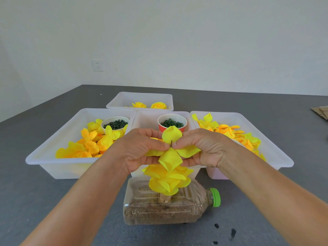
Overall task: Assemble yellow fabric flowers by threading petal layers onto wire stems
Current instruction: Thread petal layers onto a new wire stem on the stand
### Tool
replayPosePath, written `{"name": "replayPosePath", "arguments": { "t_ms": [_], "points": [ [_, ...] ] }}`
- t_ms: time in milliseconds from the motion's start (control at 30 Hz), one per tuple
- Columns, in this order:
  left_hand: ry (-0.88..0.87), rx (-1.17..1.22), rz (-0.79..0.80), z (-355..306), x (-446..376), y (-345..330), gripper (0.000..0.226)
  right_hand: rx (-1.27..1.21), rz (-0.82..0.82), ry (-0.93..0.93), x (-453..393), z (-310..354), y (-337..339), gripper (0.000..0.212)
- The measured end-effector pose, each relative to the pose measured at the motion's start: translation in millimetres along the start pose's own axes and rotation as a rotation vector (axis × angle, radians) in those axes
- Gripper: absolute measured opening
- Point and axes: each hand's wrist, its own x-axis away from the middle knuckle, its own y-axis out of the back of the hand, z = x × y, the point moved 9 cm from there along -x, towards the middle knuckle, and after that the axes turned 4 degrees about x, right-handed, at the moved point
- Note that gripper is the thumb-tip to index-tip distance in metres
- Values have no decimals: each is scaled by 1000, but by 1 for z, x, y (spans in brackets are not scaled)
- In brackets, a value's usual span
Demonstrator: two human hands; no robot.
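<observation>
A thin wire stem (171,143) stands upright from a plastic bottle (168,208) lying on its side, filled with sand. Several yellow petal layers (167,180) are stacked on the wire. At its tip sits a four-lobed yellow petal layer (170,159), pierced by the wire. My left hand (140,150) pinches this layer just left of the wire, and my right hand (200,148) pinches it just right of the wire. Both thumbs and forefingers meet close to the wire tip.
Three white bins stand behind the bottle: the left bin (53,162) and right bin (276,157) hold loose yellow petals. A white cup (115,123) and a red cup (172,124) hold green pieces. A far bin (142,96) holds finished flowers. Cardboard (321,112) lies far right.
</observation>
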Motion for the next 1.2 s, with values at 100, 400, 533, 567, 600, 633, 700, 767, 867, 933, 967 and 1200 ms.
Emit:
{"name": "replayPosePath", "arguments": {
  "t_ms": [100, 400, 533, 567, 600, 633, 700, 767, 867, 933, 967, 1200],
  "points": [
    [-2, -32, -6, 0, 0, 1, 20, 17, -4, 1, 0, -1, -1, 16],
    [3, -89, -4, 2, -1, 3, 25, 88, -7, 33, 3, 1, 0, 18],
    [7, -91, 3, 3, -1, 3, 24, 150, -29, 43, 3, 1, 3, 16],
    [9, -89, 3, 4, 0, 3, 23, 159, -37, 44, 3, 0, 3, 16],
    [10, -84, 4, 4, 0, 4, 23, 166, -42, 45, 2, 0, 4, 16],
    [11, -78, 5, 4, 1, 4, 22, 173, -45, 46, 2, 0, 4, 16],
    [7, -81, 7, 3, 2, 7, 23, 181, -51, 45, 2, -1, 4, 15],
    [-5, -110, 15, 2, 3, 9, 28, 188, -54, 42, 2, -2, 4, 14],
    [-35, -171, 14, -1, 4, 11, 35, 189, -55, 38, 1, -3, 4, 14],
    [-51, -194, 10, -2, 4, 11, 36, 188, -56, 41, 1, -3, 3, 15],
    [-56, -203, 8, -2, 5, 10, 36, 183, -62, 42, 1, -3, 3, 16],
    [-78, -237, -42, -4, 4, 14, 40, 185, -77, 23, 0, -5, 5, 14]
  ]
}}
